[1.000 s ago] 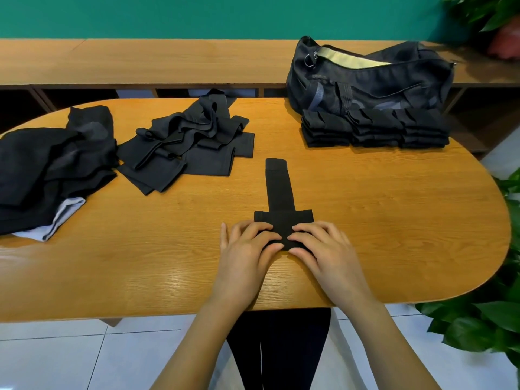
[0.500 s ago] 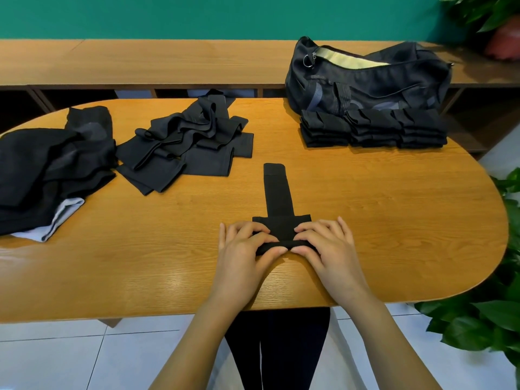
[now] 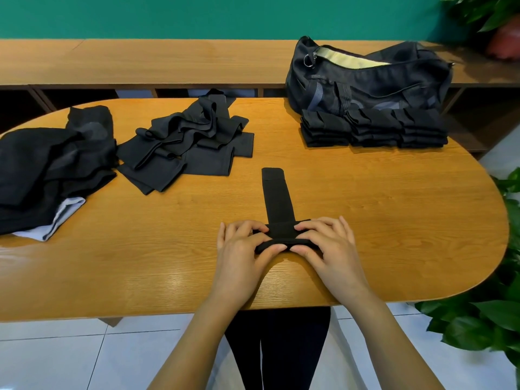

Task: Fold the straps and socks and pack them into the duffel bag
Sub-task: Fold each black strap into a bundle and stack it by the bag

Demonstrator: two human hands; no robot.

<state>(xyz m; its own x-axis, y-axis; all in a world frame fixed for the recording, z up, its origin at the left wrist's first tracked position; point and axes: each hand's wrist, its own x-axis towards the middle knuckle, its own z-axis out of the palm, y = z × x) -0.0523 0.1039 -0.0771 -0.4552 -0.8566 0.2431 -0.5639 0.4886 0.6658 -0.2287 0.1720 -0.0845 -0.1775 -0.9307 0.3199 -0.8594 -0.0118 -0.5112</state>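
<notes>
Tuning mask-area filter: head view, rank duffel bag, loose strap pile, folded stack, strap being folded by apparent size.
1. duffel bag.
2. loose strap pile, close to the bag; pair unsure.
3. folded stack.
4. strap being folded, smallest though nearest.

Item: strap [image 3: 277, 198], black. Near wide end, flat on the table [image 3: 394, 220] a second ago, now rolled into a thick fold; less of the wide part shows; far tip drawn slightly nearer. Left hand [image 3: 242, 249] and right hand [image 3: 329, 246]: fingers [image 3: 309, 226], earlier laid flat on the cloth, now curled, pinching the roll against the thumbs.
</notes>
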